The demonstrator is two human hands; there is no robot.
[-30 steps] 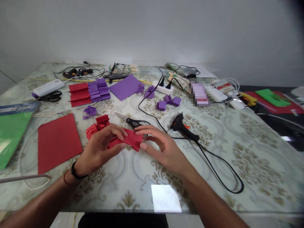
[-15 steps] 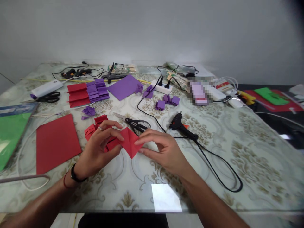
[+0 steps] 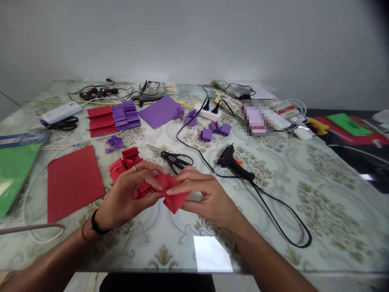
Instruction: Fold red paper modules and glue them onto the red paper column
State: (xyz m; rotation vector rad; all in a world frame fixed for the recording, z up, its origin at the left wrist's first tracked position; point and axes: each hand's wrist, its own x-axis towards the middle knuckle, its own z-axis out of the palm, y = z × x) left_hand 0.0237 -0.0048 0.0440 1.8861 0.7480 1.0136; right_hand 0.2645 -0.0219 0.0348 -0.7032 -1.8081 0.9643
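Since half a second ago, a small folded red paper piece (image 3: 178,201) has turned between the fingers, its lower corner shifting slightly toward 5 o'clock. It is held just above a wide, pale, floral-patterned glossy table (image 3: 170,243); clock positions below take this piece as centre, with 12 toward the wall.

At 9 o'clock, near the table's edge, lies a plastic-wrapped pack of bright green paper (image 3: 15,174). The bare left hand (image 3: 127,196), with a silver ring and a black wristband, pinches the piece's 10 o'clock side; the bare right hand (image 3: 209,198) grips it from 3 o'clock, fingers across its face. Nearer at 9 o'clock is a flat red rectangular paper sheet (image 3: 75,182). A black glue gun with an orange trigger (image 3: 237,164) lies at 2 o'clock, a flat purple paper sheet (image 3: 161,113) near 12. Closer at 12 are black-handled metal scissors (image 3: 168,155); at 10, folded red paper shapes (image 3: 118,170) sit just beyond the left hand. Small boxy purple paper shapes (image 3: 206,135) rest at 1.
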